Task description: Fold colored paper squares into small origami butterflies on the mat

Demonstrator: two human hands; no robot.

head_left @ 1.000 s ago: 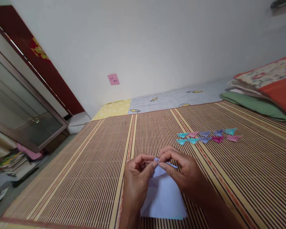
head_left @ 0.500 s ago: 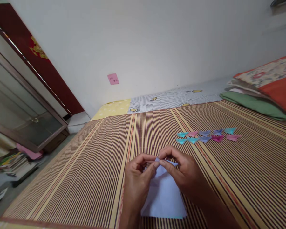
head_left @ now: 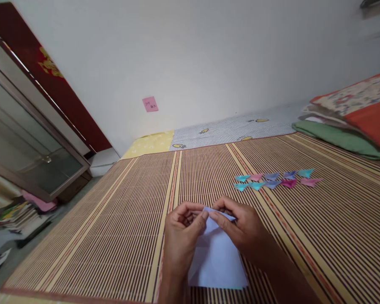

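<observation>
Between my hands is a small folded piece of pale purple paper (head_left: 220, 214), its pointed tip turned up. My left hand (head_left: 184, 234) pinches its left side between thumb and fingers. On the right side, my right hand (head_left: 239, 219) grips it with the thumb in front and fingers behind. Below them, larger pale purple sheets (head_left: 218, 264) lie on the striped mat (head_left: 129, 219), partly covered by my hands. Beyond the right hand, several folded paper pieces (head_left: 272, 184) in blue, pink and purple form two rows.
Folded bedding (head_left: 342, 141) lies at the right edge of the mat. A patterned sheet (head_left: 221, 131) runs along the wall, which bears a pink note (head_left: 150, 104). At the left are a glass-panelled door (head_left: 34, 139) and a stack of books (head_left: 17, 217).
The fingertips have moved slightly apart and left, and more of the small paper's upper edge shows between them. Both hands still hold it.
</observation>
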